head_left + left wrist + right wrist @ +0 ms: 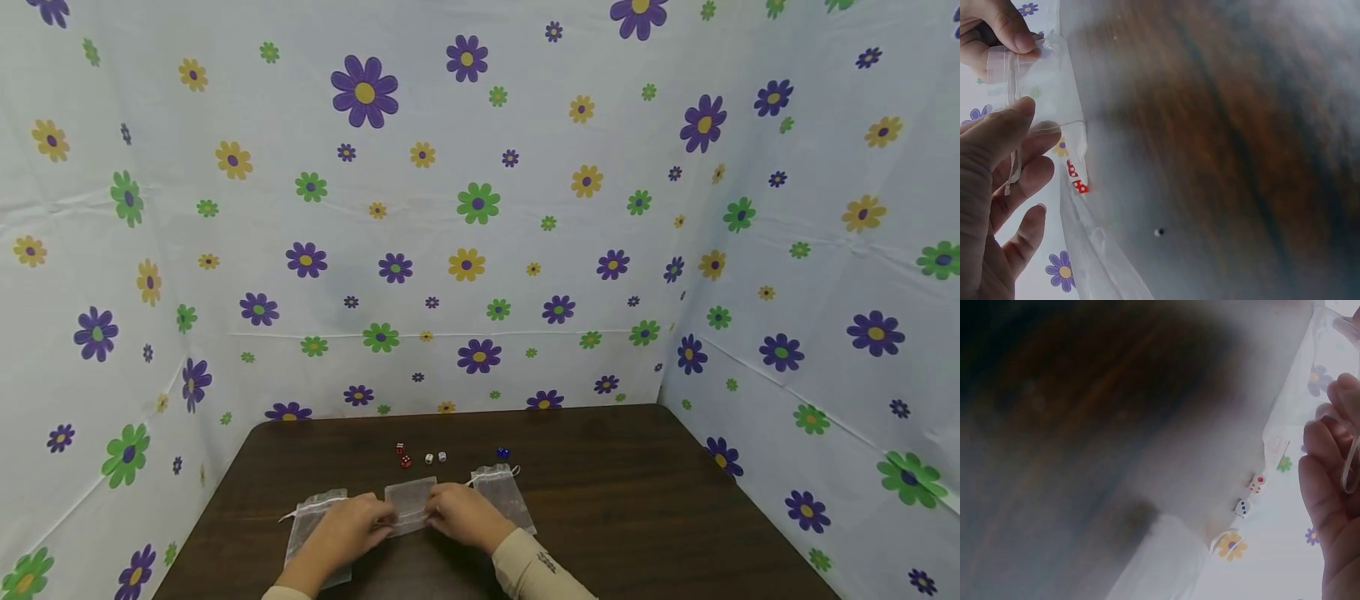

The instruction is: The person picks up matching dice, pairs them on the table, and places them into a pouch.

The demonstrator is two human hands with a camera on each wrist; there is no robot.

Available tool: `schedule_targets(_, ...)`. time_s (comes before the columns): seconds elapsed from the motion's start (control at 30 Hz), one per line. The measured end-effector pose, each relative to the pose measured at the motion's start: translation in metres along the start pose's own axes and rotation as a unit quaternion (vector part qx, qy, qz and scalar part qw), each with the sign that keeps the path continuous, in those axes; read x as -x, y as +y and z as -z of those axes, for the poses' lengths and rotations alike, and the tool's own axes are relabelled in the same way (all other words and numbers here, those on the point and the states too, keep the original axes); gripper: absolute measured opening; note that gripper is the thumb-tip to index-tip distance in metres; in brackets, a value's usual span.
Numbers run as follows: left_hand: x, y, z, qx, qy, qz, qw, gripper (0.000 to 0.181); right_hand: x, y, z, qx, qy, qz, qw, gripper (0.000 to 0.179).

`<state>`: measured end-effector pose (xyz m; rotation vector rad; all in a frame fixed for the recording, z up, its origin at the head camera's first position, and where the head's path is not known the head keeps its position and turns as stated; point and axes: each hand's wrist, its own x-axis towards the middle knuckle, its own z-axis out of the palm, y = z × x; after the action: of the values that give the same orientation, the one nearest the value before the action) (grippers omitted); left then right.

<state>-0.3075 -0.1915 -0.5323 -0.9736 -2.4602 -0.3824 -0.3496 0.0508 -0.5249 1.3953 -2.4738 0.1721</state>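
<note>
Both hands hold the middle sheer white drawstring bag (411,497) by its drawstring end, which faces the person. My left hand (356,525) pinches one side between thumb and fingers. On the opposite side, my right hand (467,510) pinches the edge. Seen from the left wrist, the bag (1054,81) is stretched between the two hands, and a cord end (1013,178) hangs by the left fingers. A second sheer bag (318,508) lies partly under the left forearm. To the right of the right hand rests a third sheer bag (506,496).
Beyond the bags on the dark wooden table (600,492) lie two red dice (406,462), two white dice (442,457) and blue dice (502,452) close together. A flower-printed white cloth (480,242) surrounds the table at the back and sides.
</note>
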Motion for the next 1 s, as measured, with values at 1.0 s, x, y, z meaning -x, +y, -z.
schedule_targets(1.0,0.000,-0.009,0.000,0.074,0.006,0.030,0.9968,0.017,-0.005,0.002,-0.003,-0.076,-0.020,0.001,0.9969,0.007)
